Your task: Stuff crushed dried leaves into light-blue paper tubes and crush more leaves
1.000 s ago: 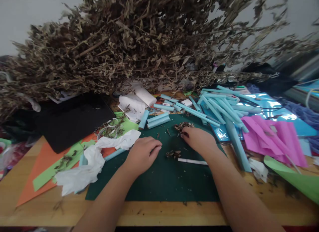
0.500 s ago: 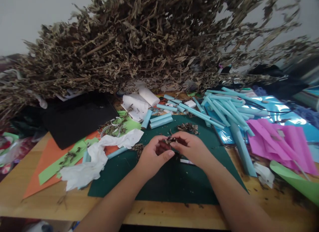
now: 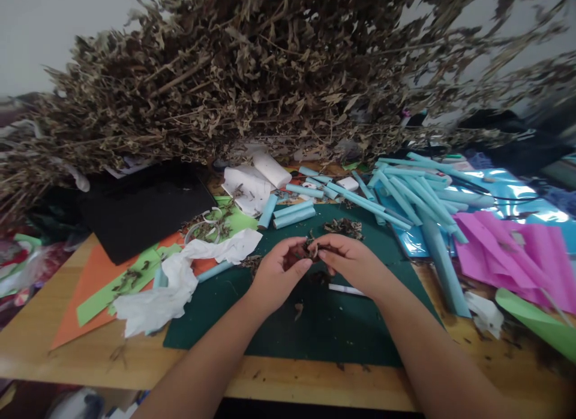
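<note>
Over the dark green mat [image 3: 288, 329], my left hand [image 3: 279, 272] and my right hand [image 3: 353, 263] meet at the fingertips. Between them they pinch a small clump of dried leaves [image 3: 311, 249]. Both hands are closed on it. Below, one leaf fragment [image 3: 299, 311] shows against the mat. A thin white stick [image 3: 346, 289] lies beside my right hand, its right end close to the wrist. Behind the hands sits a loose pile of dried leaves [image 3: 344, 227]. More crumbled leaves [image 3: 252, 264] lie left of my left hand.
Dried leafy branches [image 3: 252, 77] fill the back. Light blue paper tubes [image 3: 418, 194] are heaped at right, near pink paper [image 3: 504, 251]. Left are crumpled white tissue [image 3: 180, 275], orange paper [image 3: 85, 293] and a black sheet [image 3: 148, 206]. The wooden table edge [image 3: 279, 380] runs along the front.
A leaf fragment now shows below my hands, where none was visible before. My fingers have shifted slightly around the dried leaves. The view has moved a little, exposing more of the white stick.
</note>
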Action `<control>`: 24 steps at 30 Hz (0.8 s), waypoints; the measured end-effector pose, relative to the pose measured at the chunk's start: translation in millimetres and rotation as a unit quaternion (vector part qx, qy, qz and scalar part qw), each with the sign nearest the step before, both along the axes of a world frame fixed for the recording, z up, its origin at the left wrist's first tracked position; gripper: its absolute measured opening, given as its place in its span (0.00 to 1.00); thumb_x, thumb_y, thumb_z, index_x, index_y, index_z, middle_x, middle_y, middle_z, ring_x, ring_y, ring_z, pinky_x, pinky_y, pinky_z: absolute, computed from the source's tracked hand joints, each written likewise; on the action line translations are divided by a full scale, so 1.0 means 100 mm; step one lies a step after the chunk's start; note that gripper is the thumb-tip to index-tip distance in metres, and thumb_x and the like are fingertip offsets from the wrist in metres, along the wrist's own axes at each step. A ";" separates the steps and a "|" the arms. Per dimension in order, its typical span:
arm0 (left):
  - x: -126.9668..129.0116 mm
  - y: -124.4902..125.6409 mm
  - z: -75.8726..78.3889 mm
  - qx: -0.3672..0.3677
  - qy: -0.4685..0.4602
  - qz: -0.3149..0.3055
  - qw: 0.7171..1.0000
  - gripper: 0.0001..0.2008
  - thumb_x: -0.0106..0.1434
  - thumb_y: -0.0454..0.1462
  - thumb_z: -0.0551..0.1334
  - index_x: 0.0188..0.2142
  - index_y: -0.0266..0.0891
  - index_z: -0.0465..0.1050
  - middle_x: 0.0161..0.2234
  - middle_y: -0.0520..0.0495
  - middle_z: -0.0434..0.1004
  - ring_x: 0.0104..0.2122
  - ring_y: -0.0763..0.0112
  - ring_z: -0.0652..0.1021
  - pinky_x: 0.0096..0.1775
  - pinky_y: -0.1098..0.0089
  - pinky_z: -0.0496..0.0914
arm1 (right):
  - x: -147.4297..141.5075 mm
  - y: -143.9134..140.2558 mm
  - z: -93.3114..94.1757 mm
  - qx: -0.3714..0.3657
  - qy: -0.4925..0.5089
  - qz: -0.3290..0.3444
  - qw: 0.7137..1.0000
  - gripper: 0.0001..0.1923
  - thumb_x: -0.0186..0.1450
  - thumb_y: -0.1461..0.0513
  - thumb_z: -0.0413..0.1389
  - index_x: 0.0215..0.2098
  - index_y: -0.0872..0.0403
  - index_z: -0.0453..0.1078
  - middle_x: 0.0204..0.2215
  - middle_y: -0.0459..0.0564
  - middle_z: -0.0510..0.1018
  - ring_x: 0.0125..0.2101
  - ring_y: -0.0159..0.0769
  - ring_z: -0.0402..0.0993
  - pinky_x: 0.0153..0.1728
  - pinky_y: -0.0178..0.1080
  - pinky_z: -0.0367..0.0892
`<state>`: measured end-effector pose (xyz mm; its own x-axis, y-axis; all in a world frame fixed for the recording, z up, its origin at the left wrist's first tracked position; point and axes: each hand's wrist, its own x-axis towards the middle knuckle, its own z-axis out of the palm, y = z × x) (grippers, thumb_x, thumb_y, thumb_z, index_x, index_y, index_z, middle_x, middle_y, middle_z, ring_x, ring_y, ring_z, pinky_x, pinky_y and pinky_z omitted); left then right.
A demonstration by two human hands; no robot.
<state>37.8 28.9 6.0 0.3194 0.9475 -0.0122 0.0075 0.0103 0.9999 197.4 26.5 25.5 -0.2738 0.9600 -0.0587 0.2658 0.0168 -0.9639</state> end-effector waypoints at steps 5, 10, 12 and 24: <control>-0.08 0.04 0.01 0.039 0.012 -0.037 0.998 0.13 0.53 0.38 0.59 0.39 0.40 0.66 0.38 0.48 0.65 0.36 0.73 0.69 0.39 0.70 0.64 | 0.01 -0.02 0.02 -0.025 0.040 0.033 0.998 0.06 0.56 0.63 0.48 0.31 0.55 0.65 0.22 0.43 0.65 0.19 0.24 0.58 0.20 0.29 0.56; -0.10 0.05 0.07 -0.058 -0.064 -0.075 0.993 0.09 0.49 0.37 0.62 0.29 0.35 0.65 0.30 0.51 0.69 0.33 0.75 0.71 0.38 0.72 0.64 | 0.02 -0.03 0.02 -0.046 0.101 0.037 0.993 0.05 0.56 0.63 0.48 0.29 0.56 0.64 0.22 0.43 0.66 0.18 0.23 0.57 0.20 0.29 0.54; -0.09 0.04 0.08 -0.085 -0.083 -0.085 0.989 0.10 0.47 0.36 0.63 0.29 0.35 0.64 0.29 0.52 0.69 0.32 0.75 0.72 0.37 0.72 0.64 | 0.02 -0.03 0.02 -0.050 0.123 0.029 0.991 0.05 0.56 0.63 0.48 0.30 0.56 0.64 0.21 0.42 0.65 0.18 0.22 0.56 0.19 0.28 0.53; -0.09 0.01 0.11 0.046 0.181 -0.041 0.982 0.04 0.55 0.36 0.54 0.28 0.38 0.66 0.25 0.53 0.70 0.28 0.74 0.70 0.33 0.72 0.62 | 0.00 0.01 -0.04 -0.078 0.200 0.013 0.977 0.05 0.56 0.62 0.49 0.31 0.56 0.62 0.20 0.43 0.67 0.15 0.21 0.55 0.16 0.28 0.49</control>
<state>29.2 30.2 16.8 0.3858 0.9210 -0.0542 0.3588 -0.0957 0.9285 197.1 27.9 21.4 -0.3283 0.9406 -0.0870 -0.1317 -0.1367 -0.9818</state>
